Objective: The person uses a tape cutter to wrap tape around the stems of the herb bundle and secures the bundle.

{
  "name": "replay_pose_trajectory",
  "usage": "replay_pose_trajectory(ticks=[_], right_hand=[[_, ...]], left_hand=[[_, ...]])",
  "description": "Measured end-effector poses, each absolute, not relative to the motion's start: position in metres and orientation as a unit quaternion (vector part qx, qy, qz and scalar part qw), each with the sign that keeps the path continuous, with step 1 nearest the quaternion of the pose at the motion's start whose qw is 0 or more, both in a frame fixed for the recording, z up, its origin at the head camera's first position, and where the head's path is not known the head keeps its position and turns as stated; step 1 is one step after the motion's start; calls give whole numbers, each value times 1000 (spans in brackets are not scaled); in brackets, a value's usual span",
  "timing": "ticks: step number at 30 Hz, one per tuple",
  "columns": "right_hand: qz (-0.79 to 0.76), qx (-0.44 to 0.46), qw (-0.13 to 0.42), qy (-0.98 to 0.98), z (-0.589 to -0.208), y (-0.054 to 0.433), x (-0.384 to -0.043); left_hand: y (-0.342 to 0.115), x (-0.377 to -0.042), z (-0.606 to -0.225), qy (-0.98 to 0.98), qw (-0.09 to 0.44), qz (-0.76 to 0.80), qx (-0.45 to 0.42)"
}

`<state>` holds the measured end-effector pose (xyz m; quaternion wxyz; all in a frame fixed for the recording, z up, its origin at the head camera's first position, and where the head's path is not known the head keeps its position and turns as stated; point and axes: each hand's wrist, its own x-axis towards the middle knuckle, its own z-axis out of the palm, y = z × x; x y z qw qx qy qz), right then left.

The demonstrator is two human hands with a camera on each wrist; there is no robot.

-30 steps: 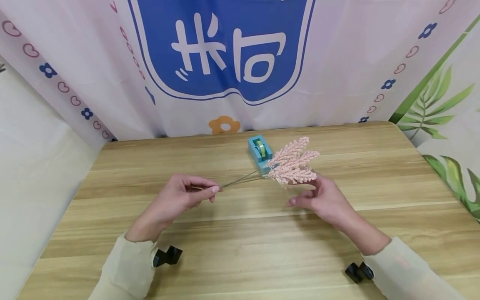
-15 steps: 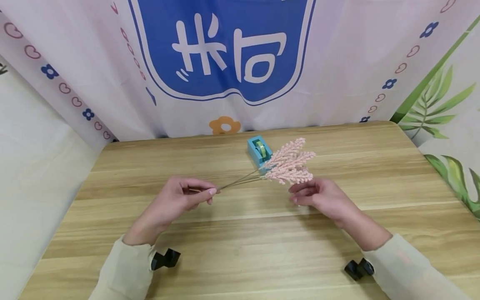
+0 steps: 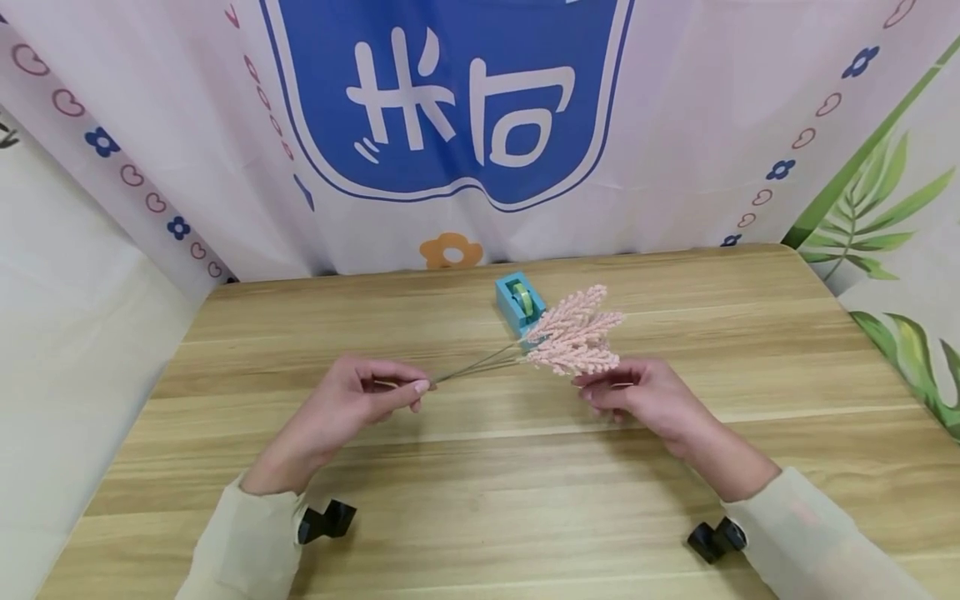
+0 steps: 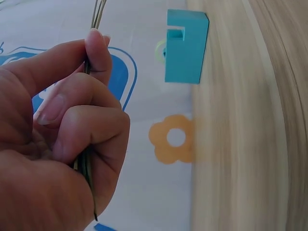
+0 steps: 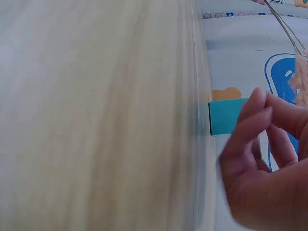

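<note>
In the head view, several pink flower sprays (image 3: 573, 333) on thin stems (image 3: 480, 364) extend over the wooden table, their heads pointing right. My left hand (image 3: 367, 392) pinches the stem ends. The left wrist view shows the green stems (image 4: 87, 163) running through my left hand (image 4: 82, 115), between thumb and forefinger and under the curled fingers. My right hand (image 3: 652, 400) is just below and right of the flower heads, its fingers curled. In the right wrist view the thumb and forefinger of my right hand (image 5: 269, 159) come together at the tips, with nothing visible between them.
A blue tape dispenser (image 3: 517, 304) with a greenish roll stands near the table's back edge, partly covered by the blossoms. The wooden table (image 3: 480, 517) meets a printed curtain (image 3: 675, 125) behind. Small black devices are at both sleeve cuffs.
The flower heads have shifted slightly left and down. My right hand's fingers have moved off the blossoms and drawn together. A clear glint beside the blossoms no longer shows.
</note>
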<state>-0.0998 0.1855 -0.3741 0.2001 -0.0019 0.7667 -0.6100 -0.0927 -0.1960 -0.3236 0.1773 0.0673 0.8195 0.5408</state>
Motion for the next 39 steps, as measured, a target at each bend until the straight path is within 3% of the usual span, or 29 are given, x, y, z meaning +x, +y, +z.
replay_pose_trajectory(ticks=[11, 20, 32, 39], right_hand=[[-580, -46, 208, 786, -330, 197, -107], [-569, -44, 167, 804, -286, 179, -119], [-597, -26, 155, 787, -279, 175, -122], [-609, -43, 170, 774, -287, 158, -112]], left_hand=[[-228, -73, -329, 859, 177, 471, 90], [-180, -81, -338, 860, 204, 444, 148], [-175, -85, -332, 863, 208, 433, 156], [-111, -97, -339, 863, 173, 443, 170]])
